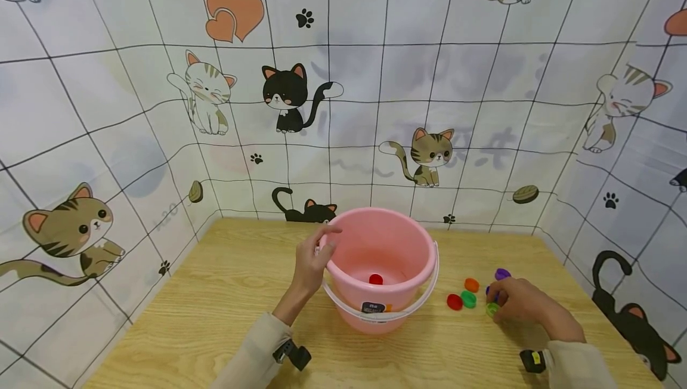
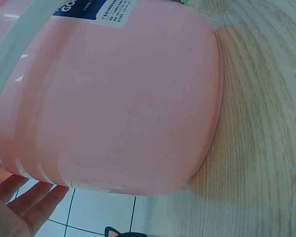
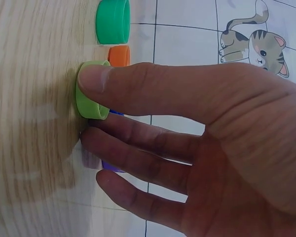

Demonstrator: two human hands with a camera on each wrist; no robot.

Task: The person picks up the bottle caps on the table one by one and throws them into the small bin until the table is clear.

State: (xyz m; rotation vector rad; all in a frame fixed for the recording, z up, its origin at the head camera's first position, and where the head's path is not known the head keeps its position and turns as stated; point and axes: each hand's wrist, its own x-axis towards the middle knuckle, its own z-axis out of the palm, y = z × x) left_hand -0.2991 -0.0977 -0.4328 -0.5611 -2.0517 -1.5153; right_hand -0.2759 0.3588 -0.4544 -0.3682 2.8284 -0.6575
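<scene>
A pink bucket [image 1: 354, 291] with a white handle [image 1: 426, 295] stands upright, its handle lowered across the front. My left hand [image 1: 313, 264] grips its rim on the left side, thumb inside; in the left wrist view the fingers [image 2: 43, 200] lie along the outer wall. Inside the bucket lies a red cap [image 1: 376, 280]. On the right, my right hand [image 1: 523, 300] pinches a light green cap [image 3: 91, 103], the thumb pressed on its side, close over the table. A blue cap [image 3: 116, 112] is mostly hidden behind the fingers.
To the right of the bucket, several caps lie on the wooden table [image 1: 225, 299]: red [image 1: 454, 302], green [image 1: 469, 299], orange [image 1: 472, 284] and purple [image 1: 502, 274]. A white tiled-pattern cover with printed cats [image 1: 429, 156] closes off the back and sides.
</scene>
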